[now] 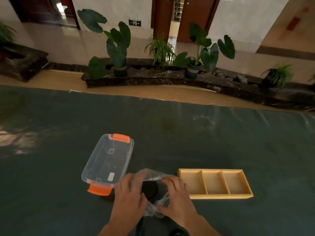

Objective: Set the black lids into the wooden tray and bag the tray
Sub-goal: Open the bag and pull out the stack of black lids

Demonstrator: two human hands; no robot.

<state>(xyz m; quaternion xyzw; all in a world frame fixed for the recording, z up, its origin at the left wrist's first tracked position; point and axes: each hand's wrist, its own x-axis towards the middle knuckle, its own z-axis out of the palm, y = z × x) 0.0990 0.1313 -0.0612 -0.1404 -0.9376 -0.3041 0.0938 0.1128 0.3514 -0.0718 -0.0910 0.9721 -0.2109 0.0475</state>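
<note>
A clear plastic bag (153, 176) lies crumpled on the dark green table near its front edge, with a round black lid (150, 189) showing inside it. My left hand (129, 195) grips the bag's left side and my right hand (175, 193) grips its right side. How many lids the bag holds is hidden by the hands and folds. Just right of my right hand sits the wooden tray (219, 196), three compartments in a row, all bare.
A clear plastic box (109, 160) with orange latches stands left of the bag, nothing in it. The green table cover (204, 133) stretches far back. Beyond the far edge are a tan floor, a dark stone planter ledge and potted plants (119, 48).
</note>
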